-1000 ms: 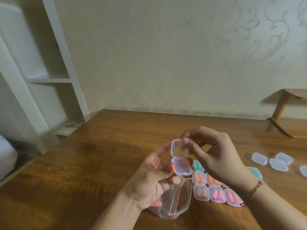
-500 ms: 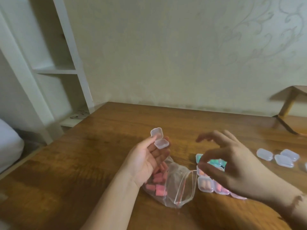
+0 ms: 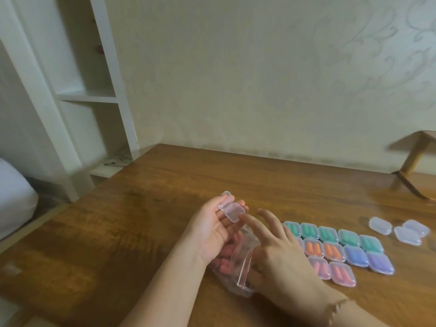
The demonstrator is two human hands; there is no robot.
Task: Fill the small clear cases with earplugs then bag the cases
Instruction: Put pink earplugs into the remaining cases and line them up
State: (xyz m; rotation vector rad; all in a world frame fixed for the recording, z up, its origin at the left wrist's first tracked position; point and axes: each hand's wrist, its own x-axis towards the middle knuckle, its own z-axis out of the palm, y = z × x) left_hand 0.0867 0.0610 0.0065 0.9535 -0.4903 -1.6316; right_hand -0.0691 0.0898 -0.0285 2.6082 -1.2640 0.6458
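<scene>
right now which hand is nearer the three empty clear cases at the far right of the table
Right. The right hand lies at the clear plastic bag of pink earplugs, well left of the three empty clear cases. The left hand is further left, holding an open small clear case.

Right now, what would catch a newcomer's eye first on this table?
Probably the block of filled cases right of centre on the wooden table, holding green, orange, pink, blue and purple earplugs. Next, the left hand holding an open empty case, with the right hand at a clear bag of pink earplugs.
</scene>
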